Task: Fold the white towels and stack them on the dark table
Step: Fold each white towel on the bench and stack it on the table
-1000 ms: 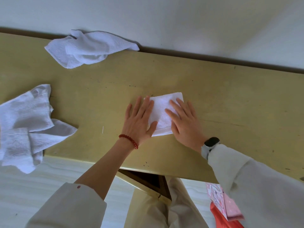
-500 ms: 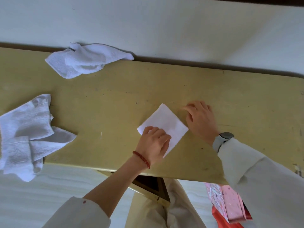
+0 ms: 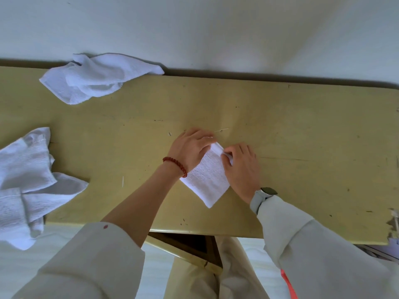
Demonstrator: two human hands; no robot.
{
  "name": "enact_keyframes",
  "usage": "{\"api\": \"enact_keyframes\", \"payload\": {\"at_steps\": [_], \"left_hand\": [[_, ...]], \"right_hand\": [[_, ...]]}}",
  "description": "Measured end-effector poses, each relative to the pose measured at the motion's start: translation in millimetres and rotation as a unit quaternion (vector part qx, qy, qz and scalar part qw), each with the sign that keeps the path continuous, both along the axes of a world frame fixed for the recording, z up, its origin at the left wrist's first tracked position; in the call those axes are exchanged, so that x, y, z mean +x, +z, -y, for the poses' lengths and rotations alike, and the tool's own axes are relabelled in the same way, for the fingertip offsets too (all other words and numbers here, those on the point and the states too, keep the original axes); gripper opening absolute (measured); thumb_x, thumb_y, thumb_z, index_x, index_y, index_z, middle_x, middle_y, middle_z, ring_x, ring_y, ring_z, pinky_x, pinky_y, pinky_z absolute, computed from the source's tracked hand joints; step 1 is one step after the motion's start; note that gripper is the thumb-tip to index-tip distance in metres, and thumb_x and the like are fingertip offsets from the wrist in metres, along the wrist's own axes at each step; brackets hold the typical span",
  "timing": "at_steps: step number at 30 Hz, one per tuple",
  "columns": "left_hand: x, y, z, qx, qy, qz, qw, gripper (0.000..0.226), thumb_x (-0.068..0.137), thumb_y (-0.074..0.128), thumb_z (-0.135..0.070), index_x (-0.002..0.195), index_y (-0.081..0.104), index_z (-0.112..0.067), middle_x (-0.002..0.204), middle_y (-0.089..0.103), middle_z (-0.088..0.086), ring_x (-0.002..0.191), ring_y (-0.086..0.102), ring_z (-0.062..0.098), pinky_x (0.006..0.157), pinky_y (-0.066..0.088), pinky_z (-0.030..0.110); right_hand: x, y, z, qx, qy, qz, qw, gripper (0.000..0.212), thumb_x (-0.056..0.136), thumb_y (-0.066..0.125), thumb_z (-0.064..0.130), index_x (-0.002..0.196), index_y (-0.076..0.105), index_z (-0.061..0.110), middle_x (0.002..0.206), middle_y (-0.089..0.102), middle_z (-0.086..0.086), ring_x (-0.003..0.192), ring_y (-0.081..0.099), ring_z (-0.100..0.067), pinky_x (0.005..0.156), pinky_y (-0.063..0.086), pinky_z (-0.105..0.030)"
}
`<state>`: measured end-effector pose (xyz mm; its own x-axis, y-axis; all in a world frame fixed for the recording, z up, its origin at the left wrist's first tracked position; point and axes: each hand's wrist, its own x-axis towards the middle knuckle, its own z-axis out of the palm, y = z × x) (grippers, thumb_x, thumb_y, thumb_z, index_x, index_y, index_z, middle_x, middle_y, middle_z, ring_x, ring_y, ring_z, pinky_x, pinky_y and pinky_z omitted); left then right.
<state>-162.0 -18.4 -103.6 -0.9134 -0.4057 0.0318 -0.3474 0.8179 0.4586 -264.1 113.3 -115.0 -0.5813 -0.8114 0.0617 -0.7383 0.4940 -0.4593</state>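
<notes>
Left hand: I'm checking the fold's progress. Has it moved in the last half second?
Yes. The left hand went from the towel's near corner to its far corner.

Loose cream sleeves (image 3: 319, 251), a red bead bracelet (image 3: 176, 165) on the left wrist, a grey-strapped watch (image 3: 262, 196) on the right.

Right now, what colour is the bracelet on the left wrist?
Red beads, clearest in the head view: bracelet on the left wrist.
</notes>
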Motion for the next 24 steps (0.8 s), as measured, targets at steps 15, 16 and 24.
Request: {"api": "enact_keyframes", "payload": {"at_steps": [15, 16, 24], "left_hand": [[16.8, 3.4, -11.0, -0.027, 0.024, 0.008, 0.999, 0.025, 0.079, 0.047, -0.034, 0.079, 0.066, -0.019, 0.081, 0.067, -0.006, 0.077, 0.062, 0.019, 0.067, 0.044, 0.027], [19.5, 1.0, -11.8, -0.028, 0.027, -0.002, 0.999, 0.024, 0.078, 0.048, -0.033, 0.081, 0.066, -0.018, 0.084, 0.067, -0.006, 0.079, 0.061, 0.019, 0.069, 0.045, 0.027], [26.4, -15.1, -19.2, -0.025, 0.081, -0.048, 0.995, 0.015, 0.076, 0.051, -0.025, 0.074, 0.062, -0.015, 0.085, 0.062, 0.000, 0.084, 0.046, 0.012, 0.072, 0.031, 0.021]], "right_hand": [[-29.2, 5.1, 10.5, -0.042, 0.175, -0.066, 0.981, 0.020, 0.084, 0.043, 0.015, 0.074, 0.059, 0.009, 0.074, 0.060, -0.005, 0.069, 0.054, -0.024, 0.056, 0.044, -0.033], [-27.7, 4.8, 7.3, -0.048, 0.176, -0.071, 0.981, 0.018, 0.083, 0.046, 0.015, 0.076, 0.060, 0.010, 0.077, 0.060, -0.005, 0.071, 0.053, -0.023, 0.059, 0.042, -0.033], [-14.1, -6.7, -5.9, -0.007, 0.146, -0.104, 0.984, 0.015, 0.081, 0.049, 0.019, 0.084, 0.063, 0.015, 0.084, 0.059, 0.000, 0.081, 0.045, -0.017, 0.071, 0.030, -0.029]]}}
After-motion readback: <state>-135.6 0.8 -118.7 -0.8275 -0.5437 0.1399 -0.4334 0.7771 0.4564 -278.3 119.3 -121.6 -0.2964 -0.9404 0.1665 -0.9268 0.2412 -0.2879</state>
